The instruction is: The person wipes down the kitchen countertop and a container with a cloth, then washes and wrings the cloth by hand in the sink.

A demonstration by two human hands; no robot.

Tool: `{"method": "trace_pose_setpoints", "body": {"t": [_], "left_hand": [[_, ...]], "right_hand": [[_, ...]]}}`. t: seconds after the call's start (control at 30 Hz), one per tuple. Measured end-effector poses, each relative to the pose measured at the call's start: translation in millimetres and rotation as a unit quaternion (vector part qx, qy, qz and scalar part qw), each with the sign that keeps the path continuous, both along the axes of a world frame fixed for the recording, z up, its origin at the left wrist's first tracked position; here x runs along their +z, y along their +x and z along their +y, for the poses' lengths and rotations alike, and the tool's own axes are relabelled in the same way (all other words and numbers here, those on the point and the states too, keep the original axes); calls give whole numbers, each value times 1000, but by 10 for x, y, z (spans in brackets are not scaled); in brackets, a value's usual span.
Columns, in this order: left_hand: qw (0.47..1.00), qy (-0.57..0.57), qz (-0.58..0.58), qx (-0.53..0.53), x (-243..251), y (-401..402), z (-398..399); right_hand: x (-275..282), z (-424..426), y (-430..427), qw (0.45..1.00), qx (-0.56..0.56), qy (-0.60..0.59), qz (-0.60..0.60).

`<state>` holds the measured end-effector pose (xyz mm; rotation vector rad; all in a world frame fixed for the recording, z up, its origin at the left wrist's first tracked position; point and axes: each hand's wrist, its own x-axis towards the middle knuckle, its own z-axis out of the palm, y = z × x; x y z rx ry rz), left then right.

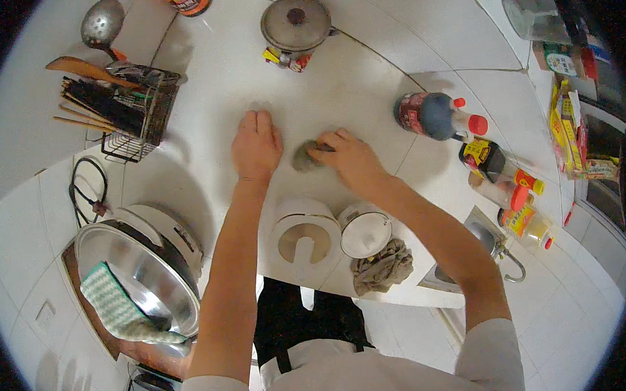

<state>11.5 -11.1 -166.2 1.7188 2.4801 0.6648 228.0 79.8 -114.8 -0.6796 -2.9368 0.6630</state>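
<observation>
A grey-green wad [309,156], perhaps a scouring pad or steel wool, is pressed on the white countertop [207,95] under the fingers of my right hand [351,159]. To its left my left hand [257,145] rests on the counter, fingers curled together and nothing visible in them; its palm is hidden. Nearer my body, between my forearms, stand a white handled container [282,223] and a smaller round white container [366,234]. A crumpled grey-brown cloth [383,266] lies beside them at the counter's front edge.
A lidded pot [296,29] stands at the back. Left are a wire utensil rack [155,113] and a steel basin [152,273] with a green-striped cloth [108,296]. Right are a dark sauce bottle [431,116], several other bottles and a sink [482,234].
</observation>
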Motion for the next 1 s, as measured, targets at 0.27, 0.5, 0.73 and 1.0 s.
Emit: {"method": "trace_pose_setpoints", "body": {"t": [0.27, 0.5, 0.73, 1.0], "left_hand": [[1000, 9, -5, -8, 33, 87, 87], [1000, -8, -15, -15, 126, 118, 107], [1000, -7, -29, -8, 64, 107, 79], [1000, -13, -8, -2, 37, -4, -5]], "right_hand": [[-383, 203, -151, 936, -342, 31, -74], [-201, 602, -261, 943, -237, 217, -86], [-138, 778, -197, 951, -157, 252, -91], [-195, -83, -246, 980, -89, 139, -109]]}}
